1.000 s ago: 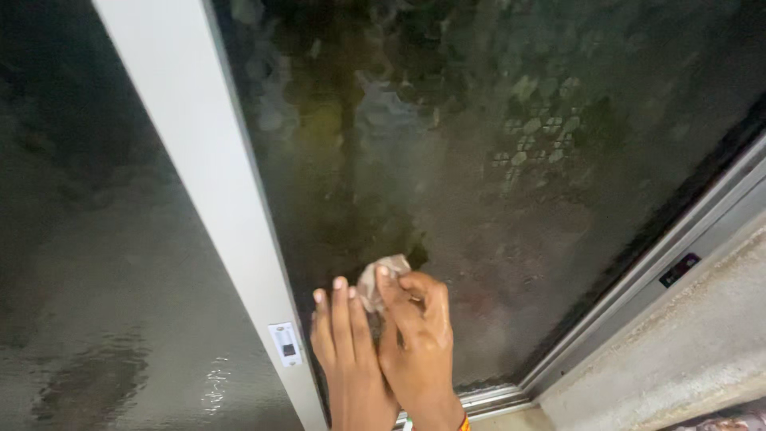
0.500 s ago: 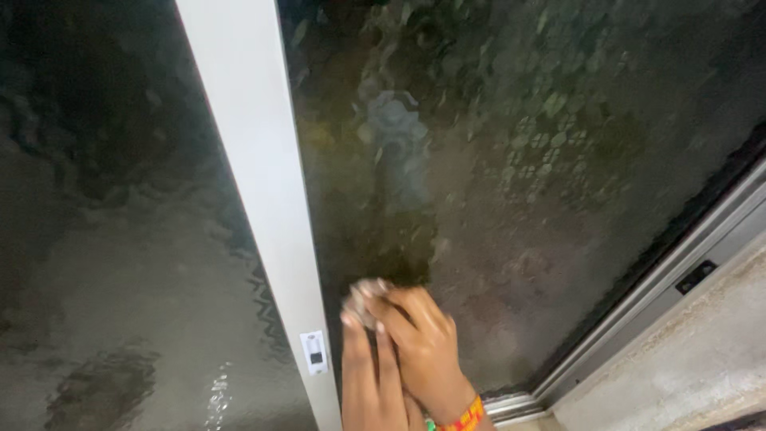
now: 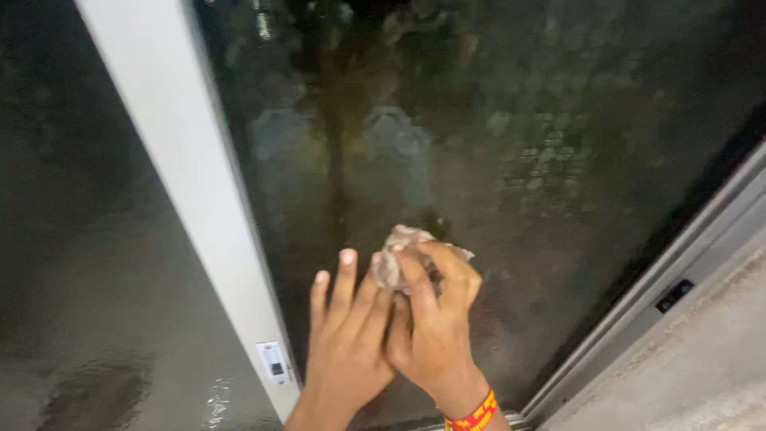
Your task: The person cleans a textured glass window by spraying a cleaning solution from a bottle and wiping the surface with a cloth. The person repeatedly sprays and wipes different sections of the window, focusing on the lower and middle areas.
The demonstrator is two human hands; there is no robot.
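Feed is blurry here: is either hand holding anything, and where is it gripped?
The right hand pinches a crumpled rag by its lower edge against the glass pane. The left hand holds nothing.

A small white rectangular label sat low on the pale upright frame between two dark glass panes. It stood taller than wide, with rounded corners and a small dark square mark near its middle. At the right, a small black rectangular tag lay tilted along the grey metal side frame. No packages, signs or screens showed anywhere in view.
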